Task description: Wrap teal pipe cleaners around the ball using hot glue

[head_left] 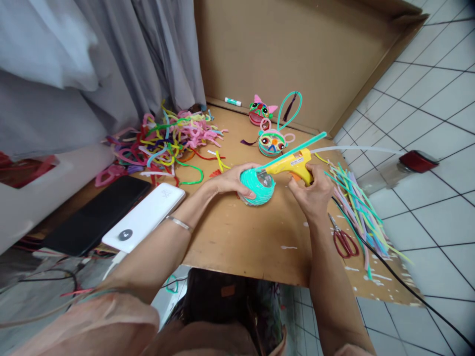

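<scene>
The left hand (233, 180) held the turquoise ball (257, 192) over the worktop (241, 242), fingers curled around its side. The right hand (314, 194) gripped the glue gun (291, 162) with bent fingers, the nozzle beside the ball.

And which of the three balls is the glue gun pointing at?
The turquoise-wrapped ball in the left hand; the loop-eared ball and pointy-eared ball sit farther back, unheld.

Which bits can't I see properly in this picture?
In the head view:
Part of the left side of the turquoise ball: covered by the left hand.
Most of the grip of the yellow glue gun: behind the right hand.
The writing on its label: too small to read.
One end of the black cord: cut off by the right edge.
</scene>
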Available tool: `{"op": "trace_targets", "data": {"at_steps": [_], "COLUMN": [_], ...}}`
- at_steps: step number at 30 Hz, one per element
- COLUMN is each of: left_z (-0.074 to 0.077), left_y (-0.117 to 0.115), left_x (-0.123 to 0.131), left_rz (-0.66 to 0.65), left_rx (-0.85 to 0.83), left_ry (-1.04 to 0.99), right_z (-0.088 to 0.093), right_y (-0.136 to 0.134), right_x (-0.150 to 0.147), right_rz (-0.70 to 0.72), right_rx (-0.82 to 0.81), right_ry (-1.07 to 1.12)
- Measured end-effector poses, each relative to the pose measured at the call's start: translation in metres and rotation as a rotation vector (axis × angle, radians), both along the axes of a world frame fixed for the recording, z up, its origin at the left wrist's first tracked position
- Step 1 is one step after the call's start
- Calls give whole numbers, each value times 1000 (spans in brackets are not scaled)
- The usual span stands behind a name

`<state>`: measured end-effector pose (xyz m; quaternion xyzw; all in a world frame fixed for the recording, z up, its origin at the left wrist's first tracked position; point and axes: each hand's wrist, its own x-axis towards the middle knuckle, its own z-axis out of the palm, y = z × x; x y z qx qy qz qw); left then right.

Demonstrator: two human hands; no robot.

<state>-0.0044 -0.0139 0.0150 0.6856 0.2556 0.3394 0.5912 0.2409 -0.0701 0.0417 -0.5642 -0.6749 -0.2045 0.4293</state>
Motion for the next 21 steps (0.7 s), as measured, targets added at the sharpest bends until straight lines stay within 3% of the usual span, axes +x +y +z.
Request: {"op": "trace_targets", "data": {"at_steps": [12,21], "left_z": [2,5], "left_y": [-1,-3], "left_x": [-1,0], "left_rz": [-17,-32], "left_rx": [3,-19], "left_ry": [-12,0], "right_z": [7,2], "right_y": [-1,0], "right_x": [4,2], "right_rz": [54,22], "right_rx": [30,43], "right_ry": [-31,-38]}}
